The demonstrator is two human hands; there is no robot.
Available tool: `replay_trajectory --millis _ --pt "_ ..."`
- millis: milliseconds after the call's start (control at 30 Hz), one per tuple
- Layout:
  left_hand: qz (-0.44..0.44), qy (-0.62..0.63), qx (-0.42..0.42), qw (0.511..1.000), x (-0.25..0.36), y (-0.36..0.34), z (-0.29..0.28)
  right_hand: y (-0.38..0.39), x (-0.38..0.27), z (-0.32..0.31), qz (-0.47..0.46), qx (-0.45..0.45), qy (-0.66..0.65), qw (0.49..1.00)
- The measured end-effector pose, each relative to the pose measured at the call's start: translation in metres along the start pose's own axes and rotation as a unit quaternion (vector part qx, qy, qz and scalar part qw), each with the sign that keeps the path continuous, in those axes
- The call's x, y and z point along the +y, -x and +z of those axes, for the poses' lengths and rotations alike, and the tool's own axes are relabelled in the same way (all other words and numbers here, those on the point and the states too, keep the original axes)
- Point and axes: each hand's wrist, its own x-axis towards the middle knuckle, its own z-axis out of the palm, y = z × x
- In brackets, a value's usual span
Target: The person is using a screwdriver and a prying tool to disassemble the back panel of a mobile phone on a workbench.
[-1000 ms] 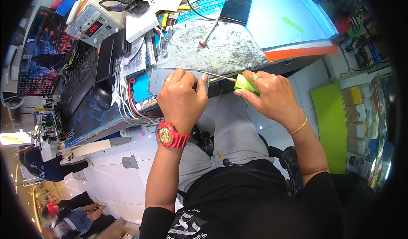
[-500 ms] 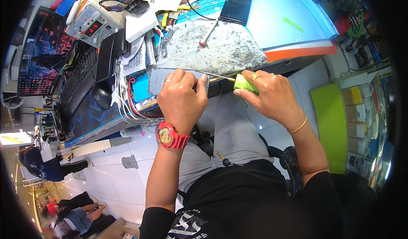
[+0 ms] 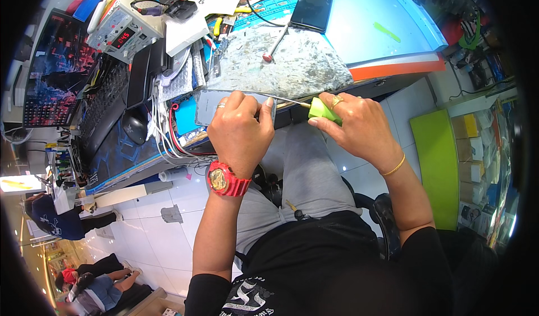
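My left hand [image 3: 240, 128], with a red watch on its wrist, is closed around a flat grey phone-like panel [image 3: 205, 106] at the front edge of the workbench. Its thumb presses near the panel's right end. In my right hand [image 3: 362, 128] is a tool with a bright green handle [image 3: 320, 111], pinched between thumb and fingers. From the handle a thin metal shaft [image 3: 289, 100] runs left to the panel's far edge, beside my left thumb. Whether its tip goes under that edge, I cannot tell.
Beyond my hands lies a stained grey work mat [image 3: 303, 63] with a red-tipped tool [image 3: 269, 56]. A black phone [image 3: 312, 8] lies on a light blue mat [image 3: 359, 41]. To the left are a mouse [image 3: 135, 128], cables [image 3: 163, 128] and a power supply [image 3: 120, 32].
My hands, the panel and the green-handled tool keep almost the same place. The power supply's red readout has changed, and a seated person in the background has shifted slightly.
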Motion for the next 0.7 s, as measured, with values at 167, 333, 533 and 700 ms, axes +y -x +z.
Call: replay_trajectory --millis 167,333,533,700 --pt "0.003 0.001 0.003 1.0 0.0 0.0 0.0 0.002 0.003 0.003 -0.01 0.022 0.008 1.0" --pt "0.001 0.002 0.003 1.0 0.0 0.0 0.001 0.01 0.019 0.003 -0.018 0.051 0.001 0.999" --pt "0.003 0.0 0.003 1.0 -0.001 0.0 0.0 0.005 0.011 -0.002 -0.055 0.028 0.061 0.996" --pt "0.002 0.005 0.003 1.0 0.001 0.0 -0.001 0.001 0.011 -0.001 -0.061 0.03 0.058 0.996"
